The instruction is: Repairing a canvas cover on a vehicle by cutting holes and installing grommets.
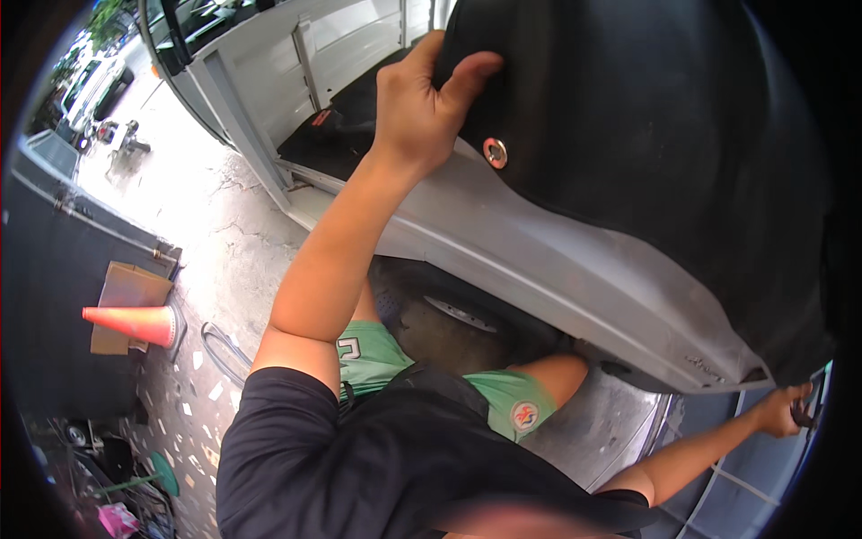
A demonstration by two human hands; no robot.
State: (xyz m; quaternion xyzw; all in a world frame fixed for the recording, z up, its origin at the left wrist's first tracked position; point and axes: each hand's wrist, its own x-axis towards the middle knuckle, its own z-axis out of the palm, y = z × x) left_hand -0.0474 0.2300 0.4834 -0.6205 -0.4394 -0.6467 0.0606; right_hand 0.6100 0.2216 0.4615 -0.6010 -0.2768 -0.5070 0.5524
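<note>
A large black sheet-like cover (628,108) with a metal eyelet lies over the silver panel (620,247) of a vehicle in front of me. My left hand (417,108) is raised at the cover's left edge. Its thumb lies on the black face, and the fingers bend behind the edge, partly hidden. Far out to the right, my right hand (783,411) is closed beside the cover's lower right corner. Something small and dark shows at its fingers, too blurred to name.
The open white cargo bed (260,72) has a dark floor. An orange traffic cone (135,323) lies by a cardboard piece (126,286) on the left. Beside it are a dark panel (72,314) and a bent hose (224,350). Grey tiles (741,485) are at the lower right.
</note>
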